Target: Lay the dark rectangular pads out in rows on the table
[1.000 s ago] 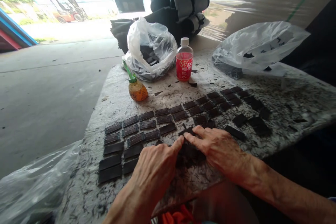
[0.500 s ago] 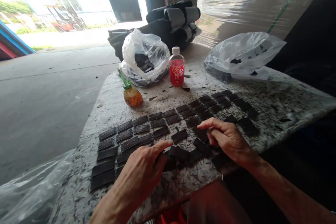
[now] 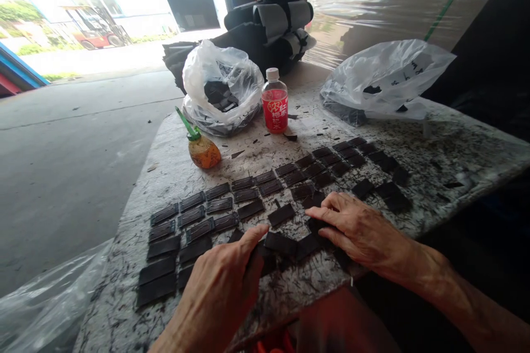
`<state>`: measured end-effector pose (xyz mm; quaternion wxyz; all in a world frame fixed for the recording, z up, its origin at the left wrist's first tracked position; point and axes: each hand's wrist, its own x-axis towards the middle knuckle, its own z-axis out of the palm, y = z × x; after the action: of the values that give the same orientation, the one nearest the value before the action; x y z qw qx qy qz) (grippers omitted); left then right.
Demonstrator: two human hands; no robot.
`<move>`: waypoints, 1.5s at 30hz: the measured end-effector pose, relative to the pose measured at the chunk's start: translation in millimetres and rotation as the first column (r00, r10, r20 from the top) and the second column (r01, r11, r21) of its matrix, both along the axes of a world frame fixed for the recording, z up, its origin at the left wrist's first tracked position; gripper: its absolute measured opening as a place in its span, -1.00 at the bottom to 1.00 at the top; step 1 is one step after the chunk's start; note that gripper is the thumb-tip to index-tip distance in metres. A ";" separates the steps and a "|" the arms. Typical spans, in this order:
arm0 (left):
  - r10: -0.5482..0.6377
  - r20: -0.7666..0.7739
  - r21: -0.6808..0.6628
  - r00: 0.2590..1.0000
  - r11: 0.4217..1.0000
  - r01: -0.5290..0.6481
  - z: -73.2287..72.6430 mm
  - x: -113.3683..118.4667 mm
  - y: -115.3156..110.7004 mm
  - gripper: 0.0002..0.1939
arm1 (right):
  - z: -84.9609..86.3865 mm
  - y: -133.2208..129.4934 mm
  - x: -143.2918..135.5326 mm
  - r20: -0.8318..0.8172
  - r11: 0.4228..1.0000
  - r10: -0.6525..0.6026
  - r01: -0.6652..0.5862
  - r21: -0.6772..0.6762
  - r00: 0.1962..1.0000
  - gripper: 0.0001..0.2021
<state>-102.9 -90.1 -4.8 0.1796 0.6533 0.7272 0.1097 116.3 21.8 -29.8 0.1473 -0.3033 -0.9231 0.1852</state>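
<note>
Black rectangular pieces (image 3: 281, 214) lie in rows across the speckled tabletop (image 3: 290, 281). Some in the far rows carry a glossy outlined strip, while nearer ones look plain. My left hand (image 3: 226, 273) rests low over the near pieces, index finger stretched toward a plain piece; its other fingers are mostly hidden beneath. To the right, my right hand (image 3: 356, 226) has its thumb and index finger around the edges of a dark piece (image 3: 315, 225), which the hand partly covers. Several loose pieces (image 3: 281, 244) lie askew between both hands.
An orange squeeze bottle (image 3: 205, 153) with a green nozzle leans at the left. Behind stand a red drink bottle (image 3: 275, 107) and a plastic bag (image 3: 221, 94) of black scraps. Another bag (image 3: 385, 85) lies right. Black rolls (image 3: 269, 19) are stacked beyond; scraps litter the tabletop.
My right hand has lowered, its fingers spreading from a pointing pose down onto a dark piece. My left hand stays nearly in place. The view has shifted slightly.
</note>
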 end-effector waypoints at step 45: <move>0.352 0.770 -0.338 0.532 0.932 -0.127 -28.0 51.7 -79.7 -0.58 | -1.7 -98.4 -20.3 -0.076 0.120 -0.460 -0.023 -0.993 0.885 -0.86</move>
<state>-51.3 -169.8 -32.8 0.5566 0.3933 0.6508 0.3345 96.0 -76.6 -31.5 0.1114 -0.4194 -0.4757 0.7651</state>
